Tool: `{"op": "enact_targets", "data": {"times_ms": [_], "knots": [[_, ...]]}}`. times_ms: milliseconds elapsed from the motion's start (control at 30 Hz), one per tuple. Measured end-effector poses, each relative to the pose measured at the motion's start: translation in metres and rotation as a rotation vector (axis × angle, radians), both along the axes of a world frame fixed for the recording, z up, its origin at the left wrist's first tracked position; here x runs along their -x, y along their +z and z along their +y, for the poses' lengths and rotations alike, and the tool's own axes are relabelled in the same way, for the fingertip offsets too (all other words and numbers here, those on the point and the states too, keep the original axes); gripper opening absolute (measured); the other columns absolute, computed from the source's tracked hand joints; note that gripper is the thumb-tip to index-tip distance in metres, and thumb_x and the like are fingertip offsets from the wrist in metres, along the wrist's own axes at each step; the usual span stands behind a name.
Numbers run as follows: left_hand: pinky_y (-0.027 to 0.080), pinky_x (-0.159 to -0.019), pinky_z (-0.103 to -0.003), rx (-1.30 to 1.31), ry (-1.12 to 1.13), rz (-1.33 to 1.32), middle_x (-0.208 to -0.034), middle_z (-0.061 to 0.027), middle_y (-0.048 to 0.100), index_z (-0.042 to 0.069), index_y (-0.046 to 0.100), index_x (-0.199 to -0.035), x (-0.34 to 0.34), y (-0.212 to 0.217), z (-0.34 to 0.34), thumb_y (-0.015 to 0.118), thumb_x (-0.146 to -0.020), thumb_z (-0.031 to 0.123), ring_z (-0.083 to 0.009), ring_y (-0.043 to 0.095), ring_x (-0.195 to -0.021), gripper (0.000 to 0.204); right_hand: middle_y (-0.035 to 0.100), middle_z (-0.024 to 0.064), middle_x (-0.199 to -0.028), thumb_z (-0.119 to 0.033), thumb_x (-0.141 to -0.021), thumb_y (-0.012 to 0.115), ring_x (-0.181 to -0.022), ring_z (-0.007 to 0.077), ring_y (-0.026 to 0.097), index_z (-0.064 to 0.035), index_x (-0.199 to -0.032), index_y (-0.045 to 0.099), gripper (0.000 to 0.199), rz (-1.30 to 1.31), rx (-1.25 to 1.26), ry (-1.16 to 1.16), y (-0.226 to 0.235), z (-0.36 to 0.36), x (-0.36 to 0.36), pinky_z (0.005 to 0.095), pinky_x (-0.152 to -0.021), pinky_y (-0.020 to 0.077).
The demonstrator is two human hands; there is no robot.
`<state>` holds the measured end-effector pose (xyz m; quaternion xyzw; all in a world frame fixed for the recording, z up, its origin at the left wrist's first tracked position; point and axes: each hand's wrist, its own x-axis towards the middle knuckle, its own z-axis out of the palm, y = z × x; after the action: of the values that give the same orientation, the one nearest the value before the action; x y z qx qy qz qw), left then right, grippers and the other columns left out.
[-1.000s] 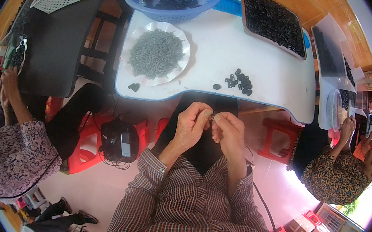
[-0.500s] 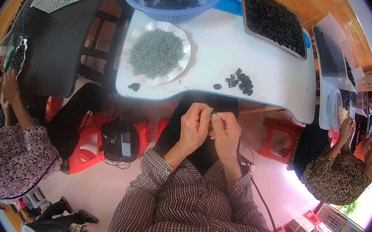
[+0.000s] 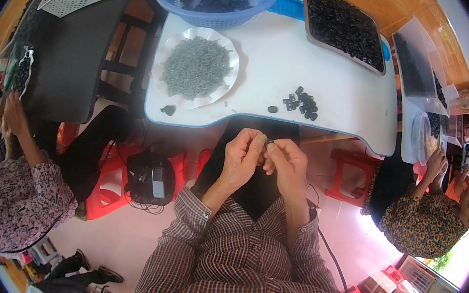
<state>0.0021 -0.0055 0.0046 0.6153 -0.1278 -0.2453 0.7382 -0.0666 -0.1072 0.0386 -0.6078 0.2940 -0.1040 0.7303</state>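
My left hand and my right hand are raised close together over my lap, in front of the table's curved near edge. Between the fingertips is a small black piece, pinched by my right thumb and forefinger; its exact kind is too small to make out. My left fingers are pinched too, and what they hold is hidden. Beyond my hands lie several small black pieces in a loose pile, with one black oval piece apart from it. A white fluted plate holds a heap of small grey-green pieces.
The white table carries a blue colander with black pieces and a tray filled with black pieces. A dark scrap lies at its left corner. Other people work at left and right. Red stools stand nearby.
My hands have drawn slightly apart at the fingertips, and the small black piece shows more plainly. The things on the table stay in place.
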Motion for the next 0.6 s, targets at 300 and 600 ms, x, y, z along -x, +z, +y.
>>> {"op": "enact_targets", "data": {"times_ms": [300,600], "knots": [[0.044,-0.054,-0.018,0.175,-0.029,0.221,-0.076,-0.0007,0.057,-0.001,0.057,-0.1,-0.001,-0.008,-0.002,0.044,-0.101,0.018,-0.0047,0.05,-0.059,0.023,0.059,0.0018,-0.071,-0.011,-0.093,0.057,-0.055,0.0049,0.049,-0.0001,-0.087,0.06,0.013,0.032,-0.05,-0.036,-0.007,-0.004,-0.001,0.0187,-0.049,0.0384],[0.045,-0.055,-0.018,0.144,-0.023,0.185,-0.074,-0.0007,0.058,-0.001,0.057,-0.1,0.001,-0.009,-0.004,0.049,-0.099,0.015,-0.004,0.051,-0.06,0.018,0.059,0.0013,-0.071,-0.012,-0.093,0.057,-0.057,0.0044,0.052,-0.0009,-0.09,0.058,0.012,0.023,0.001,-0.024,-0.011,-0.006,0.0,0.0183,-0.049,0.0403]]}}
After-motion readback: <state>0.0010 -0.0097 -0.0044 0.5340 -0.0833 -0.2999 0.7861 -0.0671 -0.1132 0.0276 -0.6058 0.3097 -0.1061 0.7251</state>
